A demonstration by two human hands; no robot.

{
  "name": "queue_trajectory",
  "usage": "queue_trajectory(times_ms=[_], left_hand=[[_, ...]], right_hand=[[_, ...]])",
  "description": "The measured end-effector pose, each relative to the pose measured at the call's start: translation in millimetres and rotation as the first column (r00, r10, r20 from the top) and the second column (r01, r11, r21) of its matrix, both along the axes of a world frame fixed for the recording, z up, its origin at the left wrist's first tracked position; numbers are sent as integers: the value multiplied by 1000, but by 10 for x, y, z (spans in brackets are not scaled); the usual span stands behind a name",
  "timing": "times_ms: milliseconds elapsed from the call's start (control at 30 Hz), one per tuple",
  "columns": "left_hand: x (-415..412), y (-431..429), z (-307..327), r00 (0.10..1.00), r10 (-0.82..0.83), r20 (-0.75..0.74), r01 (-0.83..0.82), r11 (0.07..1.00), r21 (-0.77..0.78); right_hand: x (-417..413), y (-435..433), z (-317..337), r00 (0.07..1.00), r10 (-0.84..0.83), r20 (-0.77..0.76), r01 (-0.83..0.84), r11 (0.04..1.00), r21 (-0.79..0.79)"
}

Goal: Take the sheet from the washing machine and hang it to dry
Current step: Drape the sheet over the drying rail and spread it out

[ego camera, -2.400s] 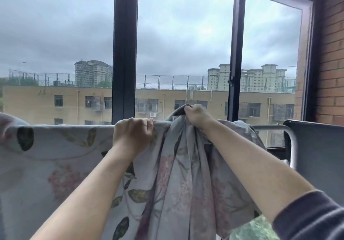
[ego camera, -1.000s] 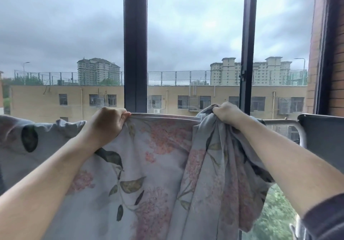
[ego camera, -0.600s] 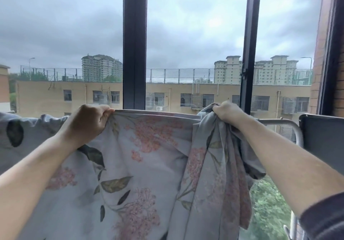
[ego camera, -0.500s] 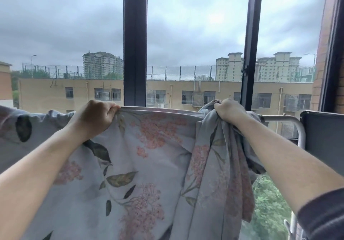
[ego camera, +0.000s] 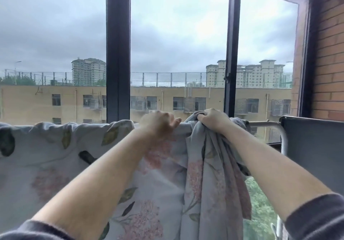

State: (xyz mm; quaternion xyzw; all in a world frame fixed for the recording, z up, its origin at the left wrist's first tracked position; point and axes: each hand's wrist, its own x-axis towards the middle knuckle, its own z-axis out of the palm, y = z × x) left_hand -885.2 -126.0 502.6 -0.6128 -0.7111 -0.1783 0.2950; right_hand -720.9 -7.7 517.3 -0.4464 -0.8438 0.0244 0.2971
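The sheet (ego camera: pixel 55 156) is over the rail (ego camera: pixel 264 123), but the right hand (ego camera: pixel 212 120) grips a bunch to spread, and the left hand (ego camera: pixel 158 126) looks loose.

My left hand (ego camera: pixel 160 126) is motion-blurred at the rail (ego camera: pixel 264 123). Can't tell if its fingers grip the sheet (ego camera: pixel 74 165) or just lie on it. Right hand (ego camera: pixel 214 119): fingertips buried in the bunched cloth on the rail. The rail is mostly hidden under the sheet; only the bare bend at its right end shows. Below the rail, the sheet is cut off by the left and bottom edges. Left sleeve (ego camera: pixel 28 230) and right sleeve (ego camera: pixel 316 215) are clipped at the bottom edge. Dark panel (ego camera: pixel 316 146) right of the rail runs off the right edge; can't tell what it is.
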Motion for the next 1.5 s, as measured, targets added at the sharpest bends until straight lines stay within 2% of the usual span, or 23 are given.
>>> queue_trajectory(times_ms=[100, 167, 300, 433, 533, 700, 767, 800, 833, 867, 900, 933, 967, 1000, 1033, 1067, 1100, 1167, 1200, 1267, 1333, 1400, 1500], left_hand=[[153, 181, -111, 993, 115, -40, -114, 993, 36], [191, 195, -121, 992, 122, -41, -119, 990, 71], [130, 154, -53, 992, 74, 103, -83, 993, 85], [103, 94, -26, 981, 40, 192, -73, 983, 167], [78, 123, 17, 925, -71, 374, -66, 938, 340], [-47, 78, 201, 673, -172, 719, -252, 861, 442], [-175, 52, 285, 478, -285, 831, -403, 769, 496], [-243, 30, 300, 333, -390, 859, -471, 720, 510], [-301, -3, 331, 179, -524, 833, -516, 671, 533], [-355, -38, 348, 65, -638, 768, -557, 615, 558], [-381, -62, 364, 16, -696, 718, -592, 572, 568], [-381, -86, 365, 41, -685, 728, -610, 559, 561], [-346, -109, 354, 150, -594, 791, -616, 569, 544], [-279, -129, 326, 322, -421, 848, -604, 599, 526], [-209, -135, 265, 512, -221, 830, -570, 636, 520], [-152, -129, 186, 676, -56, 735, -516, 676, 526], [-105, -119, 106, 796, 38, 605, -442, 718, 537], [-2, -66, -20, 941, 79, 328, -257, 798, 546], [57, -21, -48, 974, 49, 221, -157, 850, 503], [241, 85, -80, 995, -19, 95, -11, 950, 311], [379, 186, -122, 999, 18, -28, -14, 988, 155], [400, 239, -150, 993, 77, -86, -64, 988, 144], [355, 235, -139, 999, 29, 34, -36, 970, 240]], right_hand=[[35, 60, 25, 999, -4, -45, 3, 1000, -12], [69, 113, 56, 988, -35, -149, 31, 999, -29], [198, 196, 235, 928, -59, -369, 39, 997, -60], [167, 312, 341, 930, -11, -368, -2, 999, -35], [72, 353, 371, 934, 17, -357, -30, 999, -30], [115, 409, 414, 959, 72, -274, -92, 994, -59], [176, 454, 363, 969, 68, -238, -87, 993, -74], [198, 463, 318, 974, 70, -216, -92, 991, -96], [210, 460, 288, 979, 75, -189, -99, 988, -120], [217, 452, 242, 984, 80, -161, -105, 983, -152], [218, 451, 205, 986, 87, -143, -111, 979, -173], [216, 436, 166, 987, 88, -131, -111, 977, -182], [211, 426, 136, 989, 79, -122, -100, 980, -171], [210, 406, 110, 992, 64, -108, -80, 985, -150], [208, 395, 88, 995, 45, -85, -55, 991, -121], [212, 384, 69, 998, 29, -64, -36, 994, -104], [219, 385, 53, 998, 25, -49, -29, 996, -88], [233, 400, 38, 999, 28, -31, -30, 997, -66], [234, 399, 37, 999, 30, -25, -32, 998, -58], [233, 400, 26, 999, 30, -17, -31, 998, -48], [239, 392, 30, 999, 34, -18, -35, 998, -47], [263, 404, 37, 999, 51, -17, -52, 997, -63], [297, 440, 62, 994, 94, -50, -98, 991, -86]])
